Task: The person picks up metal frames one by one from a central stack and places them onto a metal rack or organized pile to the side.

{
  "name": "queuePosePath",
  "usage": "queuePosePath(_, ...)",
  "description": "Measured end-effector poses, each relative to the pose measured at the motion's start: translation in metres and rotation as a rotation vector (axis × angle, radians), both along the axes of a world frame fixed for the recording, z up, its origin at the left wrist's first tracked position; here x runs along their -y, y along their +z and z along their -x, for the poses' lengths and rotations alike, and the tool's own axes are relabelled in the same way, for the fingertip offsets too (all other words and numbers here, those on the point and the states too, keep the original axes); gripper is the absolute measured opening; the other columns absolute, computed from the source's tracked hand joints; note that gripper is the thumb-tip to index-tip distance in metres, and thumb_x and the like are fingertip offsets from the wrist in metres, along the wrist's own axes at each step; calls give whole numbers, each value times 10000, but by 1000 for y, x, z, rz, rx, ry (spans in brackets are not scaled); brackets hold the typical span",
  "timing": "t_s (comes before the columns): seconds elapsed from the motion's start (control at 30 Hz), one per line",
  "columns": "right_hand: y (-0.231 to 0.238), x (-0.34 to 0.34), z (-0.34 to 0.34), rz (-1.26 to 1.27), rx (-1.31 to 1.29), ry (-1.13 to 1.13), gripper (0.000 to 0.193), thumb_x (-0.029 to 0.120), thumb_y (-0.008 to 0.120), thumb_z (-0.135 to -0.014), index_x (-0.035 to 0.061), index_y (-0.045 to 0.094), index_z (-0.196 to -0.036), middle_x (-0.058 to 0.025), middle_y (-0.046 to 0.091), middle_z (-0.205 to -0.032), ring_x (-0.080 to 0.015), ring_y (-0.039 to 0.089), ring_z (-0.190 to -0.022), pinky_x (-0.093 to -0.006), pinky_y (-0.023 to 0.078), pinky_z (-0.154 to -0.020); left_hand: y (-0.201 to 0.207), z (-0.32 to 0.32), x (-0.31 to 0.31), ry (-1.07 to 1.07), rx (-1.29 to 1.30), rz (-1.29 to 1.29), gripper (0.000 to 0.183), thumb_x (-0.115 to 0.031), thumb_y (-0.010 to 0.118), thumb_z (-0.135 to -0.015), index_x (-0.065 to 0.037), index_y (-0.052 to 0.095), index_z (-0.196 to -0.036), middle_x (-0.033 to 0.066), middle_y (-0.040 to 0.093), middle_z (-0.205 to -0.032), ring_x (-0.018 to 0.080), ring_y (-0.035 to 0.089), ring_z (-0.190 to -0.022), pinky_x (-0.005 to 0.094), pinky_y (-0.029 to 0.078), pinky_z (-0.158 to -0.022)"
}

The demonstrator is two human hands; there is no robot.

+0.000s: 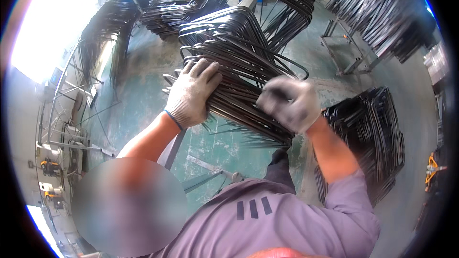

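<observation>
A thick stack of dark bent metal tubes (234,52), with rounded corners, hangs in front of me. My left hand (193,91), in a pale knit glove, lies on the near left side of the stack, its fingers stretched over the tubes near their bends. Over the right side of the stack is my right hand (291,102), in a glove with dark smudges. Its fingers are curled and partly smeared by motion, and what lies in them is hidden. One tube loop (299,69) sticks out past the others just above that hand.
More bent tubes (287,0) hang farther along the support. A bundle (368,129) stands at my right; another rack of tubes (382,14) is at far right. Racks (184,7) stand far left. Metal legs (203,179) cross the green floor (138,100) below.
</observation>
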State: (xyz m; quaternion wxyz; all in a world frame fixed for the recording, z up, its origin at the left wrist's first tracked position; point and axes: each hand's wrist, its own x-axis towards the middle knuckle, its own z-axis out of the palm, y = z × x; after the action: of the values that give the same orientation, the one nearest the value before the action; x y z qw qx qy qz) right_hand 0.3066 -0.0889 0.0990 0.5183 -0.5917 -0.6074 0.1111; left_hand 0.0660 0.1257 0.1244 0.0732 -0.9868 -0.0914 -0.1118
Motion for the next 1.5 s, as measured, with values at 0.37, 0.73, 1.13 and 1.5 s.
queuePosePath(0.37, -169, -387, -290, 529, -1034, 747, 728, 592, 709, -1099, -84, 737, -1367, -202, 800, -1331, -292, 773, -1147, -449, 578, -1101, -2, -65, -7, 195, -68, -28, 616, -215, 831, -668, -53, 791, -1261, 162, 684, -1500, 424, 584, -1469, 606, 439, -1272)
queuePosePath(0.73, -165, -318, -321, 513, -209, 1247, 454, 199, 833, -920, 10, 771, -1328, -142, 808, -1307, -232, 739, -1180, -408, 578, -1018, -12, -78, -3, 283, -99, -95, 580, -313, 878, -683, -89, 781, -1210, 152, 681, -1486, 464, 588, -1427, 653, 455, -1236)
queuePosePath(1.13, -130, -130, -388, 294, -686, 428, 813, 576, 860, -984, -30, 678, -1495, -109, 781, -1324, -219, 689, -1259, -377, 500, -1134, -8, -94, -34, 216, -76, -49, 562, -276, 850, -690, -71, 784, -1209, 154, 646, -1567, 472, 545, -1495, 649, 427, -1280)
queuePosePath(1.5, -212, -14, -291, 385, -728, -883, 407, 295, 848, -994, 24, 788, -1292, -130, 833, -1245, -226, 757, -1189, -379, 556, -1053, -33, -207, -110, 126, 11, -88, 641, -134, 808, -795, -49, 731, -1426, 100, 564, -1707, 397, 456, -1613, 548, 323, -1373)
